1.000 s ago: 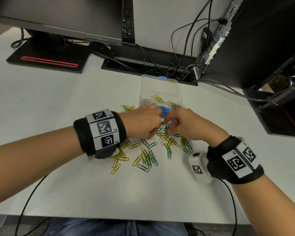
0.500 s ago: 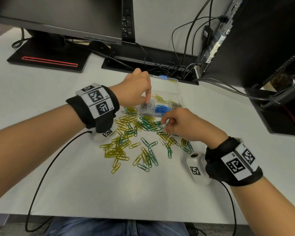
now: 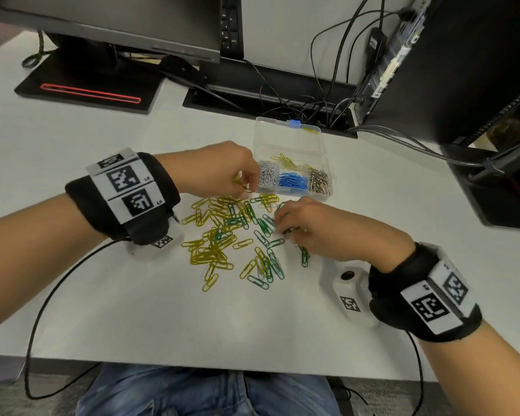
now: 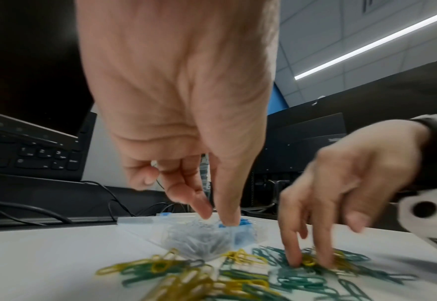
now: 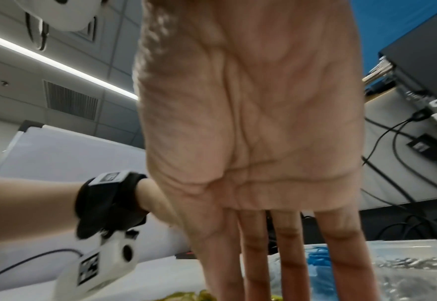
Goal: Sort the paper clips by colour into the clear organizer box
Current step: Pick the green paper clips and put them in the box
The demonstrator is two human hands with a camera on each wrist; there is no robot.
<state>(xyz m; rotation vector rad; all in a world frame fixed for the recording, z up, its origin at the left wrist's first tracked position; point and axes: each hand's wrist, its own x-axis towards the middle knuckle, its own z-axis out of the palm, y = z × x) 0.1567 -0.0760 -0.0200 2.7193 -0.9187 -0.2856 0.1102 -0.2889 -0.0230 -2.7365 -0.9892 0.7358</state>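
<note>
Since 0.5 s ago the left hand is coming back from over the clear organizer box and is now sitting just left of its near-left corner, above the far edge of the loose paper clips. The right hand is staying at the pile's right side.

Left hand: forefinger and thumb are pointing down, the other fingers curling; whether it is pinching a clip, cannot tell (blurred). Right hand: fingers are stretching straight down, tips pressing on green and yellow clips, gripping nothing.

Box is standing open on the white desk, beyond the pile, lid laid back. Near row, 3 compartments: silver clips left, blue clips middle, bronze-toned clips right. Yellow clips are lying in a compartment behind.

Pile is lying between the 2 hands, yellow mostly left, green mostly right.
</note>
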